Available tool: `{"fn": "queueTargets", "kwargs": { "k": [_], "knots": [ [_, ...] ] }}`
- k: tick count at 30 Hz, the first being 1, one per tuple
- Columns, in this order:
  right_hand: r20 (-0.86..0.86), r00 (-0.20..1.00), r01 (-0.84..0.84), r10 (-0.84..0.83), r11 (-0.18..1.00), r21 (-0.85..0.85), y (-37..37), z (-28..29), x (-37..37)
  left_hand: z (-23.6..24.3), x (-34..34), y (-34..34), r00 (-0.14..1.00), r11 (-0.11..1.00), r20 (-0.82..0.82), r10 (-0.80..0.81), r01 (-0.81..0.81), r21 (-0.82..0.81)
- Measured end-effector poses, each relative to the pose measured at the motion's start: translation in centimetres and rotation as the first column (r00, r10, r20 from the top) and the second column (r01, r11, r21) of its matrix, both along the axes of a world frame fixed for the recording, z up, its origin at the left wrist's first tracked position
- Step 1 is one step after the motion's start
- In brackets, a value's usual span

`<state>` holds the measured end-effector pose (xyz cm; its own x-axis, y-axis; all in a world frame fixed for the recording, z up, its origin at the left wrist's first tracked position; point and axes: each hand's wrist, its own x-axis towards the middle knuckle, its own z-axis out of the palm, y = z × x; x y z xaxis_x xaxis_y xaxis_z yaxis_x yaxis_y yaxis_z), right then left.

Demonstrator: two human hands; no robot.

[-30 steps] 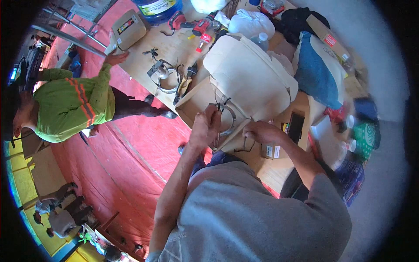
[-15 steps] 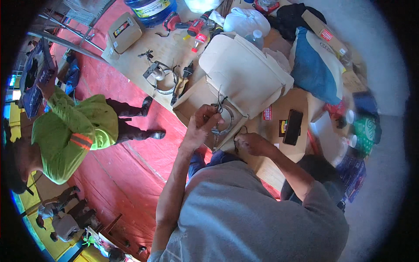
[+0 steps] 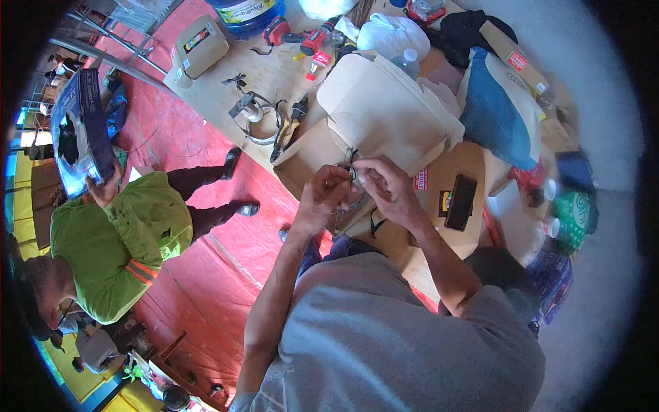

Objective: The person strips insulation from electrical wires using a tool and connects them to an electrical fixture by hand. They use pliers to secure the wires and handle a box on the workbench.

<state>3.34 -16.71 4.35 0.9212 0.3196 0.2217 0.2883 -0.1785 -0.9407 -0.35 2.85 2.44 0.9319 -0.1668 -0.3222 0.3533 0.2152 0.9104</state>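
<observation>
My left hand (image 3: 325,197) and my right hand (image 3: 390,187) meet over the front of an open cardboard box (image 3: 302,159). The left fingers are pinched on a thin black wire (image 3: 353,157), whose loose ends stick up between the hands. My right thumb and fingertips close on the same wire from the other side. Below the hands, a metal ring (image 3: 358,200) shows in part, mostly covered by them. Another short black cable (image 3: 375,225) lies on the table beside my right wrist.
Left of the box lie a second metal ring with a fitting (image 3: 255,125) and pliers (image 3: 286,134). A phone (image 3: 460,202) rests on cardboard at right. Red power tools (image 3: 318,38) and a water jug (image 3: 246,15) stand farther back. A person in a yellow-green top (image 3: 123,240) is at left.
My right hand has left the cable on the table and come up to the wire at my left hand. The person at left has shifted, lifting a dark blue package.
</observation>
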Motion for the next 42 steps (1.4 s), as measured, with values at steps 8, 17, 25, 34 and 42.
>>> {"fn": "queueTargets", "kwargs": {
  "k": [8,17,25,34,42],
  "knots": [
    [0.069,0.987,-0.126,0.148,0.958,-0.257,-0.1,0.3,1.0,-0.3,-0.8,-1.0,0.999,0.999,0.026,0.039,-0.039,-0.021],
    [-0.016,0.999,-0.049,0.047,0.979,-0.197,-0.1,0.6,0.9,-0.3,-1.4,-1.5,0.999,0.997,-0.041,-0.033,0.036,0.072],
    [-0.126,0.976,0.165,-0.178,0.981,-0.106,-2.1,-3.6,3.0,-0.7,-2.3,-0.9,0.986,0.973,-0.023,-0.163,0.164,0.164],
    [0.222,0.975,0.015,0.018,0.989,-0.149,5.0,2.4,12.4,-3.4,-7.8,6.0,0.971,0.96,0.024,0.24,-0.241,0.14],
    [-0.052,0.808,-0.354,0.587,0.414,-0.839,16.7,-7.2,22.5,-9.0,-7.4,11.6,0.877,0.803,0.17,0.449,-0.48,0.353]
  ]
}}
